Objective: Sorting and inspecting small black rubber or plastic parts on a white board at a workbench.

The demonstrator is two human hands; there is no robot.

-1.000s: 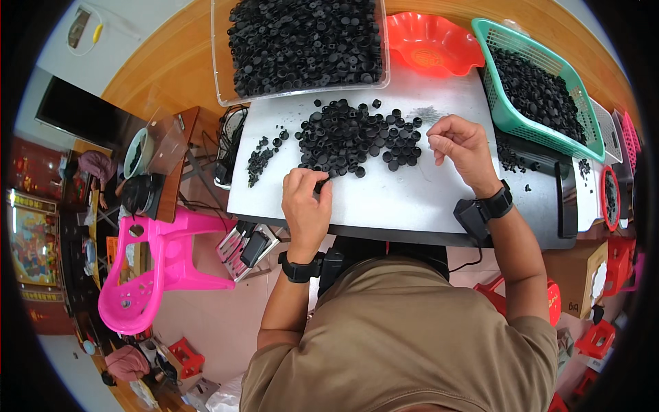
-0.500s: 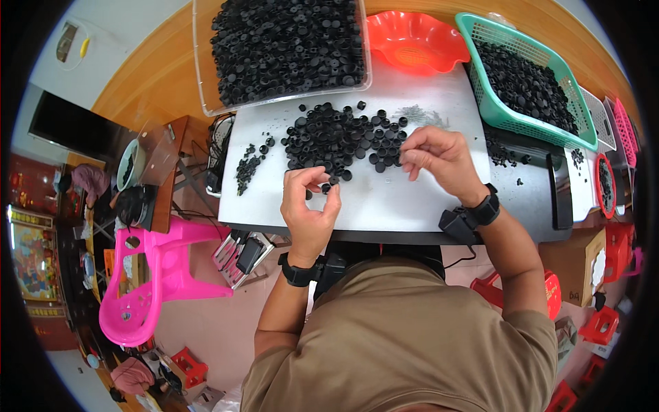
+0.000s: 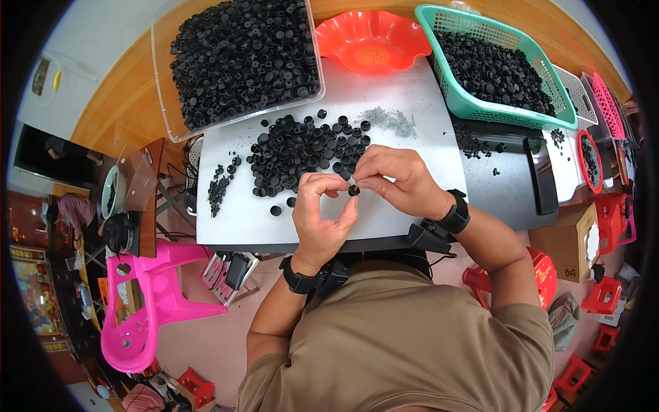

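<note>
Between the thumb and forefinger of my left hand point(image 3: 320, 223) is a small round black plastic cap point(image 3: 353, 191), above the near part of the white board point(image 3: 288, 232). My right hand point(image 3: 406, 180) is closed in a pinch, its fingertips right at that cap. Whatever it pinches, if anything, is too small to make out. Just beyond my hands lies a loose pile of black caps point(image 3: 285, 151), some cup-shaped and some showing flat tops. To its left is a small heap of tiny black parts point(image 3: 217, 189). Thin grey pins point(image 3: 395, 121) lie scattered behind my right hand.
A clear bin point(image 3: 321, 93) full of black parts stands at the back left. Beside it are a red scalloped dish point(image 3: 374, 44) and a green basket point(image 3: 449, 89) of black pieces. A pink plastic chair point(image 3: 154, 295) is at left, a cardboard box point(image 3: 559, 240) at right.
My right hand has come down and left, and its fingertips now meet the cap in my left hand. The whole view has shifted, so the table's things appear further left.
</note>
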